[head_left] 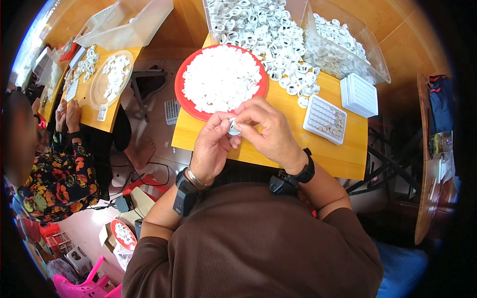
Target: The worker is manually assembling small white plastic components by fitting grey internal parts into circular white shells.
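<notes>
Both hands meet over the near edge of the yellow table, just in front of a red round tray (pixel 264 97) heaped with small white plastic parts (pixel 221 77). My left hand (pixel 210 146) pinches a small round white plastic piece (pixel 233 128) with a dark spot in its middle. My right hand (pixel 266 130) has thumb and fingertips pressed on the same piece from the right side. Whether a second tiny part is between the right fingertips cannot be made out. To the right lies a white tray with round pockets (pixel 318 115), some filled with small beige discs (pixel 338 124).
Round white pieces (pixel 258 25) are piled at the table's back, spilling from a clear bin. Another clear bin (pixel 380 64) holds more. Stacked white trays (pixel 358 94) stand at right. A co-worker's hands (pixel 69 113) are at the left table (pixel 107 119). Cables (pixel 149 166) lie on the floor.
</notes>
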Motion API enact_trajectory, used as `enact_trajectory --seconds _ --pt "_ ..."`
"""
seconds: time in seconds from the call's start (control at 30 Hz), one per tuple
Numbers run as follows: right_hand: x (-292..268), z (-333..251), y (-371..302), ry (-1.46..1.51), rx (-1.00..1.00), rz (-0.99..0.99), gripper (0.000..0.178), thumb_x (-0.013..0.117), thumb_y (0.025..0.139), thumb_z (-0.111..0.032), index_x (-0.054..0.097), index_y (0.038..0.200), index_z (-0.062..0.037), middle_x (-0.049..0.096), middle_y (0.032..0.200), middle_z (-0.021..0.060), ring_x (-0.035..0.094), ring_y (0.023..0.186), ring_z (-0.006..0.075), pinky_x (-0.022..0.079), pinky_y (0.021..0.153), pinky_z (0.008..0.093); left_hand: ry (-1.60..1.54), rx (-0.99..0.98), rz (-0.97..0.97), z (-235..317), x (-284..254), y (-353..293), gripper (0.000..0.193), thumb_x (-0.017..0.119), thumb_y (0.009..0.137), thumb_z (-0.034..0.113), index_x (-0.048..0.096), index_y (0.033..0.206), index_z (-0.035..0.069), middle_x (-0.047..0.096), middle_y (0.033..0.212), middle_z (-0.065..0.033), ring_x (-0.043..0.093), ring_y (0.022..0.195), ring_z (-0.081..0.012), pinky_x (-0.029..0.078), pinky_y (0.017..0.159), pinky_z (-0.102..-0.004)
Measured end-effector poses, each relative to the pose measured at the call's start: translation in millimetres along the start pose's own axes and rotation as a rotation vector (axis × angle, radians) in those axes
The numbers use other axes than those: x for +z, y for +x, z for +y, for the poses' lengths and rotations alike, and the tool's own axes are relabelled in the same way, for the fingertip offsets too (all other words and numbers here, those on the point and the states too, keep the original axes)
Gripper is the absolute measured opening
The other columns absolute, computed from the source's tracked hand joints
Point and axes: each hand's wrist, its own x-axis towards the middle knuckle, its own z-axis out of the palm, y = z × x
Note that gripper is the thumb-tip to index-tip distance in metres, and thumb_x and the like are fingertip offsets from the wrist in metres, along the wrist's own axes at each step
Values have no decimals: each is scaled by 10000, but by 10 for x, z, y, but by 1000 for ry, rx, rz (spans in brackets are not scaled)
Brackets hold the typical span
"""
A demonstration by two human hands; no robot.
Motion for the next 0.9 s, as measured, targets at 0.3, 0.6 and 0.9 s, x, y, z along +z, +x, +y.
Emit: enact_trajectory --seconds 0.3,0.6,0.9 --pt "38 -78 -30 182 98 66 93 666 826 -3 610 899 1 589 911 87 657 754 180 549 637 286 105 80 16 26 74 -10 261 476 992 185 552 1166 5 608 926 -49 568 784 -107 466 720 -249" --pt "-29 -71 -56 41 190 73 136 699 802 -52 596 874 0 625 817 116 657 695 199 523 607 310 353 37 34 47 114 -39 364 462 982 128 489 1314 -19 633 1074 -108 623 819 -162 511 724 -277" --pt "-16 -58 -81 275 270 32 108 684 823 -27 584 833 14 649 715 102 642 631 143 504 571 279 501 124 8 13 58 -65 361 434 972 69 505 1315 -19 635 1039 -98 620 812 -155 512 711 -278"
